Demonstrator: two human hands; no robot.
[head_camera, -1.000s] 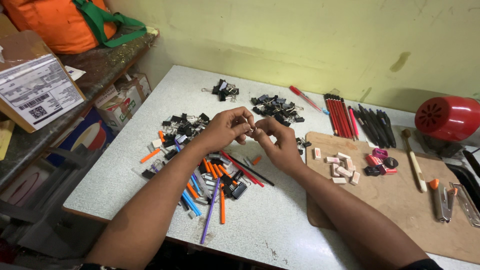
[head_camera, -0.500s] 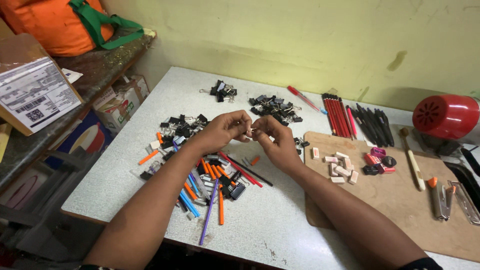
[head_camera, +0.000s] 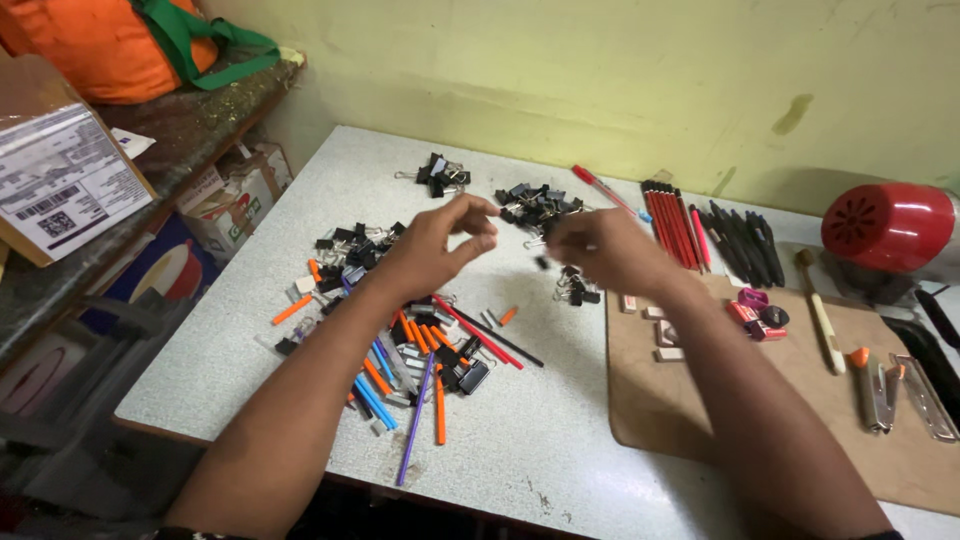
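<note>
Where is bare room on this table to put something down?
Free: the near table strip between the mixed pen pile and the brown board, and the far left corner. Crowded: around both hands and along the back row of pencils.

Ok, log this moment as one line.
left hand: raised, fingers pinched | right hand: blurred, above binder clips | mixed pile on table

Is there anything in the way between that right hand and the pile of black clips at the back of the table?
Nothing visible. The right hand is blurred just in front of the far pile of black binder clips, with only bare table between them. The left hand is off to the side, not between.
</note>
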